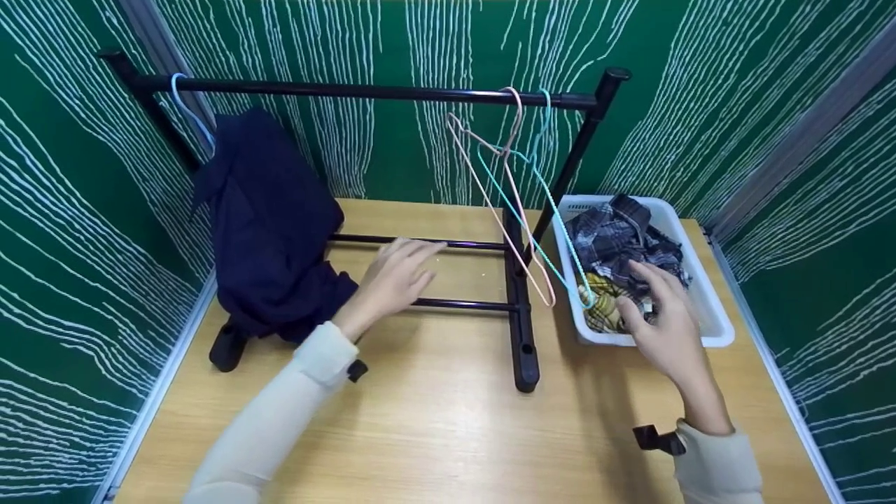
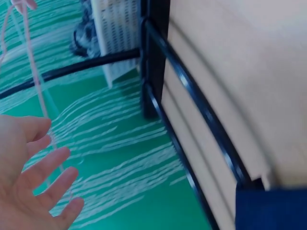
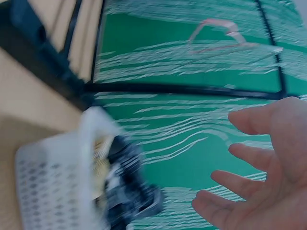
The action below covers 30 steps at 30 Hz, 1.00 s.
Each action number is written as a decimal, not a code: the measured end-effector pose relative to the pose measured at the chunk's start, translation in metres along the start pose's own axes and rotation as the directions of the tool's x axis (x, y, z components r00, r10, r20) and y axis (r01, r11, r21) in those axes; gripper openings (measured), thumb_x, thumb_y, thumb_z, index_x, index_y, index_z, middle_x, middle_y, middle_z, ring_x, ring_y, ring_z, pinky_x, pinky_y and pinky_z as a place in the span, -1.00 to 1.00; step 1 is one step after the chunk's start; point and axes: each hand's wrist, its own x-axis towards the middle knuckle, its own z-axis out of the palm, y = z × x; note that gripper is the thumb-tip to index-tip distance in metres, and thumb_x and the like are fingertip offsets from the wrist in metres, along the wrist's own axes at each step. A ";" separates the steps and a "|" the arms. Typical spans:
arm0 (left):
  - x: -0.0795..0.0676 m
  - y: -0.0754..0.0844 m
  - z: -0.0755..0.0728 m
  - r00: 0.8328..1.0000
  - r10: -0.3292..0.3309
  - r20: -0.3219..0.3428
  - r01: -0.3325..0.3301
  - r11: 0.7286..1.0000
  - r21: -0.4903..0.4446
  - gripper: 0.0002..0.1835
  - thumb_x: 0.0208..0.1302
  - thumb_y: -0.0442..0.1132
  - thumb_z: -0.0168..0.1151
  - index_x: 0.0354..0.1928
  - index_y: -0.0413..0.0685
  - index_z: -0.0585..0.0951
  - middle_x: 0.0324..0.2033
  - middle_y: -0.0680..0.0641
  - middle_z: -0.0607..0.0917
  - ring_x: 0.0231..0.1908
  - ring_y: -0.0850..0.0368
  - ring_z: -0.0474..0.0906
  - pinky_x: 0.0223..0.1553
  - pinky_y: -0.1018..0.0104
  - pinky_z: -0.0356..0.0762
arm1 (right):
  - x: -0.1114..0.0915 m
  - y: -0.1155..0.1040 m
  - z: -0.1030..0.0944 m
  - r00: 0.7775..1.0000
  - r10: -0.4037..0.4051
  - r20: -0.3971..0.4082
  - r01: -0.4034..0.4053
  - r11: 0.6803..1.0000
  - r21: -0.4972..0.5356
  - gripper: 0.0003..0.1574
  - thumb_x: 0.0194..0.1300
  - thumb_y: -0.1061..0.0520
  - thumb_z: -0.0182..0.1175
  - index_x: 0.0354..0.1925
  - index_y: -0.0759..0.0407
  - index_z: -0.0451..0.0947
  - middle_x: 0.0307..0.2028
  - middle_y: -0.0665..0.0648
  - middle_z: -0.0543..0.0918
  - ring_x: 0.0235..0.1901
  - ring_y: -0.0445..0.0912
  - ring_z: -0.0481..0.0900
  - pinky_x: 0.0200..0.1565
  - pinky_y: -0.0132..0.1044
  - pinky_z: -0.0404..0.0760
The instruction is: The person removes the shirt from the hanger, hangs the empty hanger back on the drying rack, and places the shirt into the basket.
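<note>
My left hand hovers over the lower bars of a black clothes rack, fingers loosely extended and nothing in them. Beside it on the left, dark navy clothing hangs from a light blue hanger. My right hand, thumb and fingers spread apart, is over the near side of a white basket and holds nothing. In the basket lie a dark plaid garment and a yellow plaid garment. A pink hanger and a teal hanger hang bare near the rail's right end.
The rack's top rail spans the back, and its right foot stands just left of the basket. Green walls with pale wavy lines enclose the wooden table on three sides.
</note>
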 end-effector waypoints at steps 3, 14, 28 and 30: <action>-0.008 -0.005 -0.019 0.999 0.003 -0.042 -0.003 1.000 0.012 -0.46 0.56 -0.11 0.25 0.51 0.12 0.51 0.34 -0.09 0.65 0.37 -0.14 0.48 0.42 -0.18 0.33 | 0.000 -0.020 -0.006 0.998 -0.049 -0.037 0.049 0.999 0.016 -0.29 0.39 0.30 0.36 0.46 0.16 0.50 0.44 0.33 0.46 0.41 0.29 0.40 0.36 -0.07 0.38; -0.036 -0.023 -0.099 0.980 -0.005 -0.197 0.001 1.000 -0.020 -0.50 0.54 -0.19 0.27 0.46 0.03 0.57 0.28 -0.13 0.69 0.24 -0.18 0.54 0.29 -0.15 0.42 | 0.001 -0.083 0.002 0.975 -0.224 0.004 0.223 0.974 0.049 -0.26 0.37 0.32 0.39 0.46 0.10 0.51 0.44 0.18 0.51 0.43 0.15 0.44 0.42 0.05 0.37; -0.054 -0.083 -0.190 0.890 -0.090 -0.447 0.088 0.996 -0.025 -0.60 0.50 -0.29 0.27 0.33 -0.01 0.67 0.20 -0.17 0.73 0.13 -0.25 0.57 0.22 -0.21 0.43 | -0.003 -0.108 0.028 0.948 -0.274 0.163 0.254 0.958 0.133 -0.19 0.42 0.28 0.37 0.54 0.02 0.41 0.54 -0.01 0.39 0.50 0.00 0.36 0.45 -0.06 0.40; -0.055 -0.091 -0.201 0.872 -0.095 -0.480 0.094 0.995 -0.026 -0.61 0.51 -0.28 0.26 0.31 -0.01 0.69 0.18 -0.16 0.74 0.13 -0.24 0.58 0.22 -0.20 0.42 | -0.004 -0.109 0.029 0.948 -0.266 0.176 0.244 0.960 0.136 -0.19 0.43 0.25 0.37 0.56 -0.02 0.40 0.55 -0.01 0.37 0.52 0.02 0.33 0.46 0.12 0.35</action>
